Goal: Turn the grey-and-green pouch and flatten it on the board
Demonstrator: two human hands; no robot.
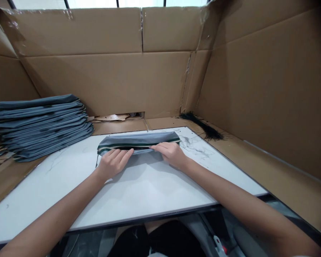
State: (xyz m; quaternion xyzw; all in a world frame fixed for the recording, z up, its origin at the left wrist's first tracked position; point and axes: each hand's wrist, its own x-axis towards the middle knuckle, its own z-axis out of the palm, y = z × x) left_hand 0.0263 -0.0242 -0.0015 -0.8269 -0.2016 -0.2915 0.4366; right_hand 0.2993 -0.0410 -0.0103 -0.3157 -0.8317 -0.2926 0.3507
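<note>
Head view: left hand (114,161) and right hand (170,152) press flat, fingers extended, gripping nothing, on a folded grey fabric piece (138,140) lying on the white board (139,192).

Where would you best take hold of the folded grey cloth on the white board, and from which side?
Probably by its near long edge, from the person's side. The cloth lies flat and long across the board, and both the left hand and right hand already press that edge, one toward each end.
</note>
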